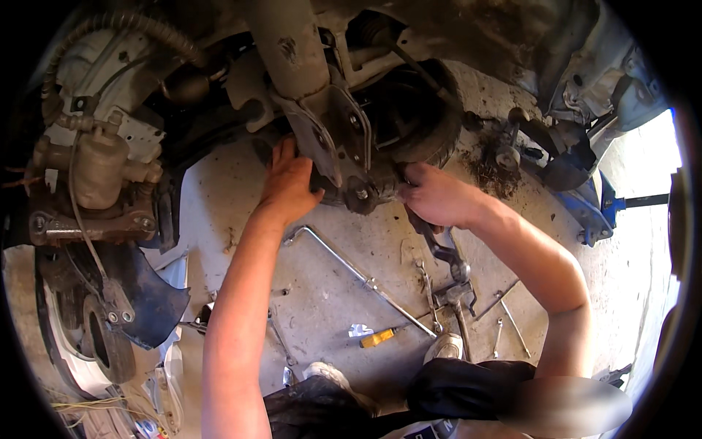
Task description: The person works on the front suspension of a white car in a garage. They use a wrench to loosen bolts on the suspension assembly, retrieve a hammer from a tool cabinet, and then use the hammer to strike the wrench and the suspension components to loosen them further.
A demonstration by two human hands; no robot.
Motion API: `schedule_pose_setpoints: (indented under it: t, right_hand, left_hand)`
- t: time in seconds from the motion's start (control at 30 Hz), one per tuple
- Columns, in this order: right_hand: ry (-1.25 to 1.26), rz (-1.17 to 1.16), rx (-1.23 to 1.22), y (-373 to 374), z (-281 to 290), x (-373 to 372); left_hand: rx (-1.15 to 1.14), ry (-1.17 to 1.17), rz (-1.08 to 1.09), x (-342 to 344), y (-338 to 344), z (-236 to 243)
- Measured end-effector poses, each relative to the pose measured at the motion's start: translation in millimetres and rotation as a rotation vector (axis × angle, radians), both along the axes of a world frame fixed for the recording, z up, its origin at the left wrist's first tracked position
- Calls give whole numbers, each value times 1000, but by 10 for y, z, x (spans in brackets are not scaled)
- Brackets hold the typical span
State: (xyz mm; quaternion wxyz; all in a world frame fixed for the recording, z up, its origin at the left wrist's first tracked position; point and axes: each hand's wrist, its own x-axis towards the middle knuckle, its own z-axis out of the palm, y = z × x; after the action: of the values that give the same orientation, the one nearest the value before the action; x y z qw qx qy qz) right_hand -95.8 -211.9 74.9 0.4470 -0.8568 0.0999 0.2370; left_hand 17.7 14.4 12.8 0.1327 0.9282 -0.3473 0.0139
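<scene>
Under a raised vehicle, a grey strut (296,55) hangs down, its forked bracket (314,139) ending between my hands. My left hand (289,186) is left of the bracket, fingers stretched up against dark metal and thumb apart; part of the contact is hidden. On the right, the fingers of my right hand (436,196) are curled round a dark suspension control arm (446,252). This arm runs below the bracket, with a bolted bushing end (360,194) in the middle and a rounded joint lower right.
A long breaker bar (358,272), a yellow-handled screwdriver (378,338), a hammer (457,304) and several wrenches lie on the concrete. A brake caliper (99,172) hangs at left. A tire (431,139) lies behind the bracket; a blue jack stand (596,212) is at right.
</scene>
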Motion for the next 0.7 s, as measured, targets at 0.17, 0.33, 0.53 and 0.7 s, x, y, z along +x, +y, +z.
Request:
schedule_pose_setpoints:
  t: [0.17, 0.33, 0.53, 0.7]
  right_hand:
    - [-253, 121, -18, -87, -322, 28]
    - [-528, 116, -402, 160, -884, -269]
    - [-507, -102, -344, 274, -1745, 96]
    - [-560, -199, -169, 141, -1832, -1]
  left_hand:
    - [-1, -13, -2, -1, 4, -16]
    - [-35, -19, 16, -40, 11, 31]
    - [-45, -69, -37, -9, 30, -17]
    - [-19, -55, -5, -32, -15, 19]
